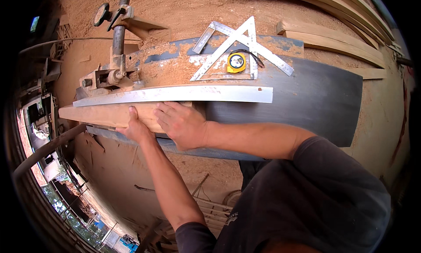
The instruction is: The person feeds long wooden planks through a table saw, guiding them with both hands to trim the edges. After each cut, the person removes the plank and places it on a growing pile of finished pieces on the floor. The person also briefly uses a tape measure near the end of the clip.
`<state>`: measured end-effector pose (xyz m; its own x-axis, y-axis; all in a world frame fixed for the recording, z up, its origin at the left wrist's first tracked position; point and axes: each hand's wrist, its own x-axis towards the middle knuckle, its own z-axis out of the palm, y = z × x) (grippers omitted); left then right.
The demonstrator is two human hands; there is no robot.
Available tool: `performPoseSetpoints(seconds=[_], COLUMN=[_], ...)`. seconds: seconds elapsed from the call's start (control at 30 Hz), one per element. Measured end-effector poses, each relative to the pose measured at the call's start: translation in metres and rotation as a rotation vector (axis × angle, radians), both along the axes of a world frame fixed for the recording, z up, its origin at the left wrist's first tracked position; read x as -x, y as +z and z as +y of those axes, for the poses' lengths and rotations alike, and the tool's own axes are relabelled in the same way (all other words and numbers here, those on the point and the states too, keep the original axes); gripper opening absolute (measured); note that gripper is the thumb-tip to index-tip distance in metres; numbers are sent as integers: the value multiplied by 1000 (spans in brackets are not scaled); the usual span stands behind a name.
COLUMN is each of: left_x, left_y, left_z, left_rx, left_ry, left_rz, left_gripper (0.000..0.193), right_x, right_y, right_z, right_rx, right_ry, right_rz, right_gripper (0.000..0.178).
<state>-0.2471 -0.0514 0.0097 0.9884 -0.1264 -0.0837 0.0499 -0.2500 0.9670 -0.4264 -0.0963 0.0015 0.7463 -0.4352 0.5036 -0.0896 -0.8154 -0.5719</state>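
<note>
A long piece of pale timber [96,114] lies on the machine's metal bed, along the near side of a straight silvery fence [184,94]. My left hand [137,129] grips the near side of the timber, its thumb on top and its other fingers partly hidden. Close beside it on the right, my right hand [182,125] is closed over the timber near its right end, fingertips toward the fence.
Beyond the fence, a yellow tape measure [237,62], a triangle square [223,49] and an angled rule [276,62] lie on the dark, sawdust-strewn table [298,104]. A clamp post [118,40] stands at the far left. Wooden beams [335,44] are stacked far right.
</note>
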Motion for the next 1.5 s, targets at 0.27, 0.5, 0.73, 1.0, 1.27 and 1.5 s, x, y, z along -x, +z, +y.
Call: performPoseSetpoints(seconds=[0.27,0.5,0.73,1.0,1.27,1.5], left_x=[-64,-133,-183,-208,-203,-216], left_y=[-7,-18,-15,-32,-22,-23], left_z=[8,19,27,37,33,33], left_rx=[-43,-47,-21,-27,4,51], left_ry=[30,42,14,85,23,-12], left_rz=[20,-49,-41,-85,-51,-22], left_gripper=[105,92,98,104,110,108], right_x=[-58,-119,-171,-182,-192,-208], right_y=[-6,-10,-10,6,-2,-5], right_z=[5,12,17,13,4,4], right_rx=[34,44,69,130,34,-10], right_ry=[26,12,39,167,271,273], right_rz=[-1,-43,-2,147,107,133], right_gripper=[51,52,55,58,44,46])
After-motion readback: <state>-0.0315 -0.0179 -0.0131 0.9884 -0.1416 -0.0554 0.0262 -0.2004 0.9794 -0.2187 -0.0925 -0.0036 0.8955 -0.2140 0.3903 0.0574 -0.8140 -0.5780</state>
